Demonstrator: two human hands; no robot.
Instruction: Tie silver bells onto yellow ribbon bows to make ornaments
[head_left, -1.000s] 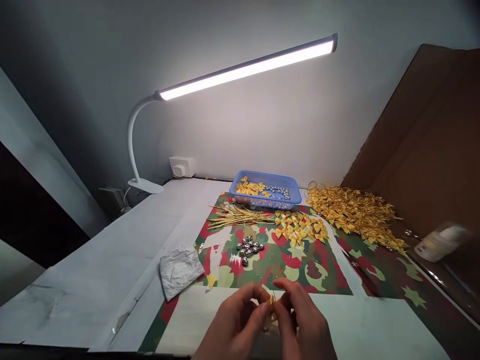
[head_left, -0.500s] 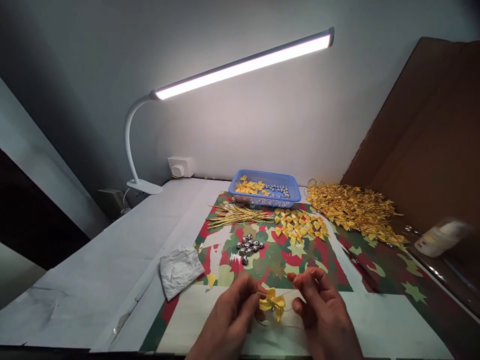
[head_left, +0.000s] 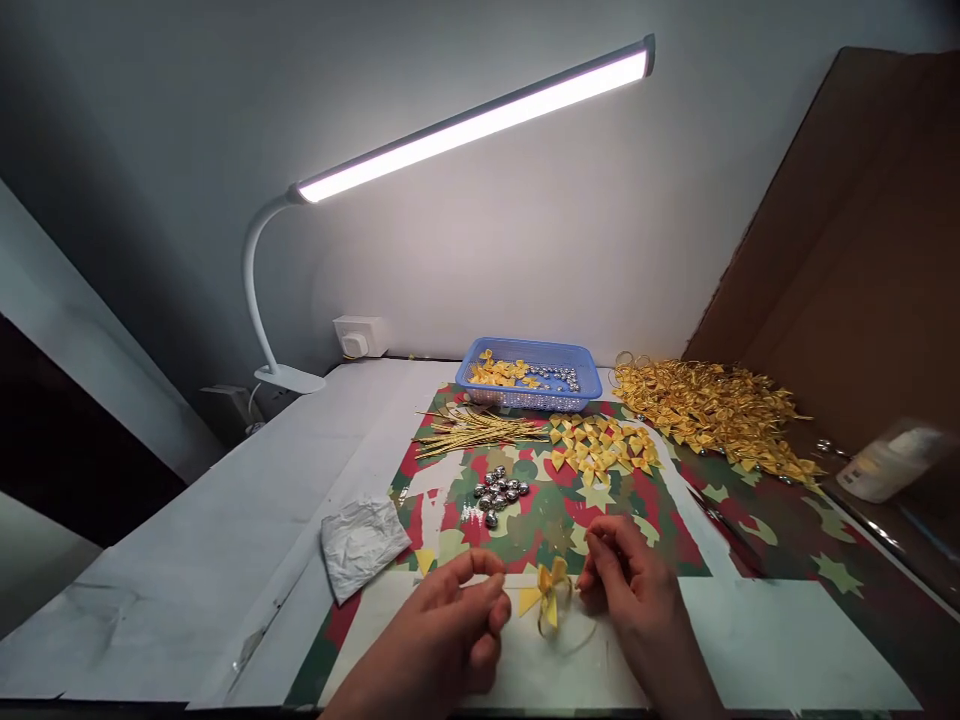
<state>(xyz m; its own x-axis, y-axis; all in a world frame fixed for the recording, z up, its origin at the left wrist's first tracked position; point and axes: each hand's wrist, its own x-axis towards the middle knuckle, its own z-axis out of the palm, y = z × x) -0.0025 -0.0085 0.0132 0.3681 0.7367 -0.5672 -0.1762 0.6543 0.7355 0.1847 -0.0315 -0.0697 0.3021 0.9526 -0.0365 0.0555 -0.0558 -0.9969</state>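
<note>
— Where was the bow (head_left: 547, 592)?

— Near the front edge of the table (head_left: 187, 560), on the pale sheet just below the red and green patterned paper (head_left: 555, 515). It sat between the two hands, with a thin loop of thread curling on the sheet beneath it.

— What was the left hand (head_left: 450, 625) doing?

— Its fingers were curled in, thumb and forefinger pinched narrow, just left of the bow. Whether they gripped the thread was too fine to tell.

— And the right hand (head_left: 634, 590)?

— Just right of the bow, fingertips bunched close together and pointing at it. It seemed to pinch something at the bow's side, but I couldn't tell for sure whether it held the thread.

— What else lay about?

— A cluster of silver bells (head_left: 499, 493) on the patterned paper, beyond the left hand. Further back, a bundle of gold strings (head_left: 472, 430), a small heap of loose bows (head_left: 600, 450), and a blue basket (head_left: 532, 375) with bows and bells inside. To the right was a large pile of finished gold pieces (head_left: 712, 410). A crumpled foil scrap (head_left: 360, 540) lay left of the paper. A lamp (head_left: 465, 125) clamped at the back left shone over everything, and a brown board (head_left: 847, 260) leaned on the right.
</note>
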